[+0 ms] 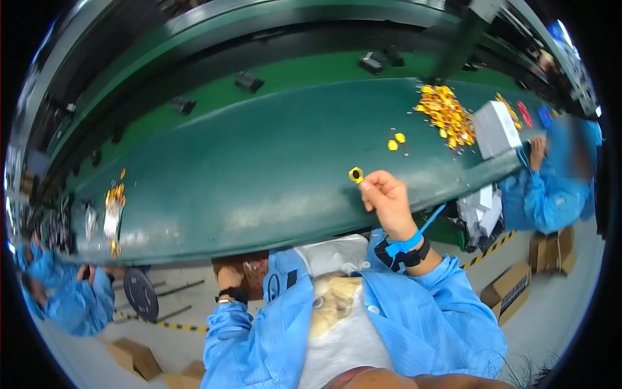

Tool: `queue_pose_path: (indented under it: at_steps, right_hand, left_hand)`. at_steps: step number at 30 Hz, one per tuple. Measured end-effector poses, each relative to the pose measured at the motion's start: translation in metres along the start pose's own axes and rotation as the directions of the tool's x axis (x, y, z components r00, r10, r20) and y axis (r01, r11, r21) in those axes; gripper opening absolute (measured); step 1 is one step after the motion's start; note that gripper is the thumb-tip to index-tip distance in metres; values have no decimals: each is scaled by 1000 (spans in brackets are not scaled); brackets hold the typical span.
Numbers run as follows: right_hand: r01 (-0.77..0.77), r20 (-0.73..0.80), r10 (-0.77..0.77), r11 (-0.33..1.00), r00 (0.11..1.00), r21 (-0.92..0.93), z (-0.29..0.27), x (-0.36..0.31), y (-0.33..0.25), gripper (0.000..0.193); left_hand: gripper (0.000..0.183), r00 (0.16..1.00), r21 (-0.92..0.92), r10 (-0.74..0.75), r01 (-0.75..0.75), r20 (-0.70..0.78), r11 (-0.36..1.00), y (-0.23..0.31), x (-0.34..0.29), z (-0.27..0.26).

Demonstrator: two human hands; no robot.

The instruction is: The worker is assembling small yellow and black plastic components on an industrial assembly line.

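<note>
My right hand (pixel 389 200) is raised over the green work surface (pixel 259 168), thumb and fingers pinching a small yellow part with a dark round centre (pixel 356 174). Its wrist wears a black band and a blue strap (pixel 405 244). Just beyond lie a few loose yellow parts (pixel 392 145), and farther right a heap of yellow and orange parts (pixel 446 115). Low at the near edge, my left hand (pixel 228 279) is beside a brown box (pixel 249 272) with something reddish in it. The left fingers are too hidden to read.
A white box (pixel 496 129) stands beside the heap, close to a co-worker in blue (pixel 551 188) at the right. More yellow pieces lie with a white item (pixel 113 217) at the far left. A round dark stool (pixel 140 295) and cartons (pixel 508 292) are on the floor.
</note>
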State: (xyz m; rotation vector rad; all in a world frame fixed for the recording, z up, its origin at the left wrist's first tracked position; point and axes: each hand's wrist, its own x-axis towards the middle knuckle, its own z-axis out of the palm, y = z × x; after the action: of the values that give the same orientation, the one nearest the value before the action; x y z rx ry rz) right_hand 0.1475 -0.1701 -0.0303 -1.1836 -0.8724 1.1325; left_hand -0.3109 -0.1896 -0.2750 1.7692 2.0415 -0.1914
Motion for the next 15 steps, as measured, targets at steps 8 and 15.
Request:
queue_pose_path:
  at_steps: [8, 15]
  right_hand:
    - [35, -64, -36, 999, 997, -8, -19, -7, 12, 10]
    - [8, -2, -8, 1000, 1000, 27, -6, -10, 2, 12]
  left_hand:
    - [28, 880, 278, 390, -460, 272, 844, 24, 19, 23]
    - [34, 960, 315, 166, -233, 225, 920, 32, 32, 0]
